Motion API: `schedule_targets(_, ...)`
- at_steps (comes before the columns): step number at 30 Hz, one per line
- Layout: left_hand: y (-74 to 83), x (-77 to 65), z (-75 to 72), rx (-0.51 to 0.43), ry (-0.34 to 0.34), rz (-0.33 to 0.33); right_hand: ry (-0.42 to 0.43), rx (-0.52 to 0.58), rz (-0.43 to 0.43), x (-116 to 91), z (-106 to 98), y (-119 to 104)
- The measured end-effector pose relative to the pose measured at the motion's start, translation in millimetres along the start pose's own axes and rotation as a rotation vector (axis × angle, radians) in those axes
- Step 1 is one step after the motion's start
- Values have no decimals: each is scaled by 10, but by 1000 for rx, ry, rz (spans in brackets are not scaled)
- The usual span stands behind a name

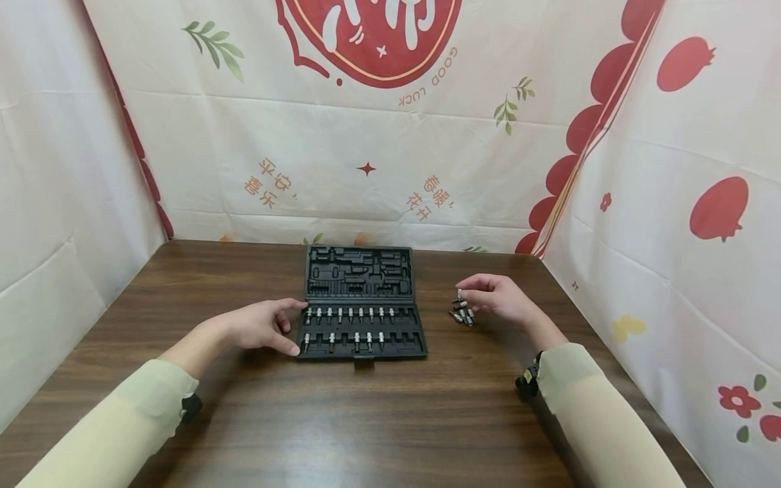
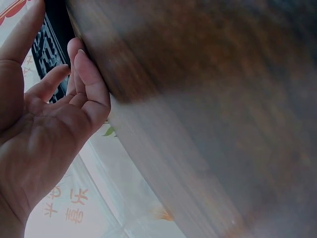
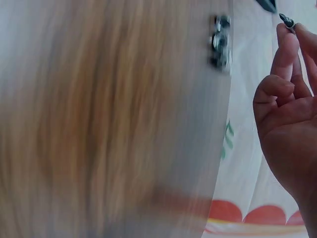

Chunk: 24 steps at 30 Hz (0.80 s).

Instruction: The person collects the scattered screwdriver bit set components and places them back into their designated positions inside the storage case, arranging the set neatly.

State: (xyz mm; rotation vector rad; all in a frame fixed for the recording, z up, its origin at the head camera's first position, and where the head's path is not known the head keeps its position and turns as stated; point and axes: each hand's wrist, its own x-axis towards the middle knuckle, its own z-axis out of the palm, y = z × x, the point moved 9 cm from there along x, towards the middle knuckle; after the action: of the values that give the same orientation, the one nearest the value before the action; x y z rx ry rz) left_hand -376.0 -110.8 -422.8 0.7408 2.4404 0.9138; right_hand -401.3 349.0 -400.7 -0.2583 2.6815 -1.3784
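R hand (image 1: 497, 298) pinches one bit (image 3: 287, 21) nr the loose pile (image 1: 463, 316), R of the case (image 1: 399, 353); L hand (image 1: 259, 325), fingers relaxed, touches case edge; bit might drop b/c only fingertips hold it.

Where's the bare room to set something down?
Bare tabletop: in front of the case, between the sleeves, and beyond the left hand, beside the lid. Crowded: right of the case, where the right hand pinches a bit near loose bits.
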Motion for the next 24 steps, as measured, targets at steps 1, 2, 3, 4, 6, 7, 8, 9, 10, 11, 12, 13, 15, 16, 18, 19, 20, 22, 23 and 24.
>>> schedule_targets(1,1,3,-1,-1,0,0,-7,-2,-1,16,40,-28)
schedule_targets(2,2,4,-1,1,0,0,-15,-7,-2,34,80,-57)
schedule_targets(3,3,5,-1,1,0,1,-20,-11,-2,53,121,-83)
schedule_targets(4,4,2,-2,1,-1,0,-28,-17,-2,72,164,-107)
schedule_targets(6,2,3,-2,-2,-1,-2,-49,-25,-6,109,255,-155)
schedule_targets(7,0,1,-1,-2,-2,-4,-59,-27,-9,126,304,-178)
schedule_targets(8,-1,-2,-1,-1,-2,-6,-68,-28,-10,143,351,-199)
schedule_targets(9,-2,-3,0,-2,-2,-7,-74,-29,-13,160,398,-219)
schedule_targets(10,-1,-5,-2,-2,-2,-8,-83,-30,-17,175,446,-249)
schedule_targets(11,-2,-2,-2,-2,-1,-9,-89,-32,-20,191,492,-276)
schedule_targets(12,-2,-4,-3,-1,-1,-9,-95,-36,-25,210,538,-305)
schedule_targets(13,-4,-1,-2,-2,-1,-10,-96,-39,-27,224,582,-333)
schedule_targets(15,-10,5,0,-3,-2,-12,-102,-50,-34,253,666,-389)
schedule_targets(16,-14,7,1,-4,-1,-13,-108,-52,-38,267,712,-418)
schedule_targets(18,-18,7,4,-7,-1,-14,-115,-55,-48,296,799,-470)
schedule_targets(19,-20,7,5,-9,-1,-15,-119,-60,-50,311,839,-485)
schedule_targets(20,-19,3,5,-12,-1,-15,-125,-68,-55,326,879,-500)
schedule_targets(22,-15,0,6,-14,-1,-15,-135,-84,-62,357,950,-522)
schedule_targets(23,-13,-2,7,-15,-2,-16,-136,-96,-64,369,977,-529)
schedule_targets(24,-12,-2,7,-16,-2,-16,-135,-111,-64,380,997,-533)
